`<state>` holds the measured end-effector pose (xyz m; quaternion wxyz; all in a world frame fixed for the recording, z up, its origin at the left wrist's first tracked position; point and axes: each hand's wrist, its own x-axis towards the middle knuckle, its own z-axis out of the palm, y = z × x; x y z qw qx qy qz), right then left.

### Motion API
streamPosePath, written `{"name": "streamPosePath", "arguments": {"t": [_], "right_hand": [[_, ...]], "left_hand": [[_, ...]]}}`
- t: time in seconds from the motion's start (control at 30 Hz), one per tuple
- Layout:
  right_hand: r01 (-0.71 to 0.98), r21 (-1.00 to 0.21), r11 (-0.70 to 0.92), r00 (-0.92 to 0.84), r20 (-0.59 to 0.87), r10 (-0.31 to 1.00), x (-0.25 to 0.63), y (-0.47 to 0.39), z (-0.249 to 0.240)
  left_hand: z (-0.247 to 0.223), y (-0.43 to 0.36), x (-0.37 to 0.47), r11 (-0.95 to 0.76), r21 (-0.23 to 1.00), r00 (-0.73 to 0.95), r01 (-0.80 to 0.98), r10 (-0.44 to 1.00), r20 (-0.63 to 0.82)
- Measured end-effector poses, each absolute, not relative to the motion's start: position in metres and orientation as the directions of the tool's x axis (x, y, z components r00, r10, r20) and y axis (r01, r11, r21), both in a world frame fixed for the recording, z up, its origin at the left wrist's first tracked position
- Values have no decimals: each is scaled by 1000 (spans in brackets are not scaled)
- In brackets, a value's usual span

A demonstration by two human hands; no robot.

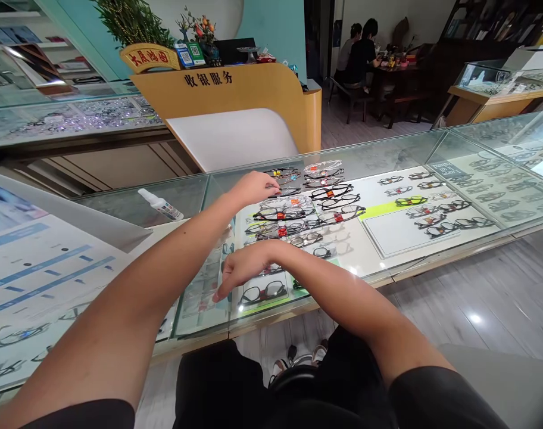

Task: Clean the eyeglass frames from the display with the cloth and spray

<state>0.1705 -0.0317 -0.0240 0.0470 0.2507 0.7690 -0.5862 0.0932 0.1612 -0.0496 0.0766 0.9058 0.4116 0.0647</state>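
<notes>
My left hand (252, 188) reaches over the glass counter to the back rows of eyeglasses, its fingertips at a dark-framed pair (289, 191); whether it grips that pair is unclear. Nearer to me, my right hand (242, 268) hangs bent at the wrist over the counter's left part, fingers pointing down and left. What its fingers hold, if anything, cannot be made out. Beside it lies a dark pair with large lenses (263, 292). Several more glasses, some with red tags (283, 229), lie in rows between and right of my hands.
A white spray bottle (161, 204) lies on the glass at the left, near a large printed board (43, 256). More glasses fill the glass showcase (405, 265) to the right. Beyond are a wooden cashier desk (253, 89), a white chair (236, 138) and two seated people (361, 56).
</notes>
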Motion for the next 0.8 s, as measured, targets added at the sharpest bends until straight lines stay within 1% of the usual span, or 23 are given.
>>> {"name": "streamPosePath", "arguments": {"t": [0.1, 0.3, 0.47, 0.5, 0.63, 0.8], "right_hand": [[443, -882, 160, -870, -379, 316, 170, -31, -26], [439, -884, 158, -876, -382, 294, 168, -31, -30], [450, -881, 146, -869, -393, 301, 170, -31, -28], [455, -880, 135, -864, -400, 306, 170, -31, -27], [457, -886, 78, -861, -418, 290, 172, -32, -25], [463, -886, 14, -862, -447, 238, 171, -31, -24]], "left_hand": [[-53, 162, 96, -638, 191, 640, 746, 766, 61], [-51, 161, 104, -604, 127, 605, 787, 796, 38], [-46, 173, 115, -577, 138, 557, 805, 815, 159], [-46, 178, 118, -562, 129, 541, 817, 825, 162], [-48, 198, 128, -494, 84, 487, 866, 869, 92], [-51, 210, 133, -512, 86, 507, 855, 859, 66]]}}
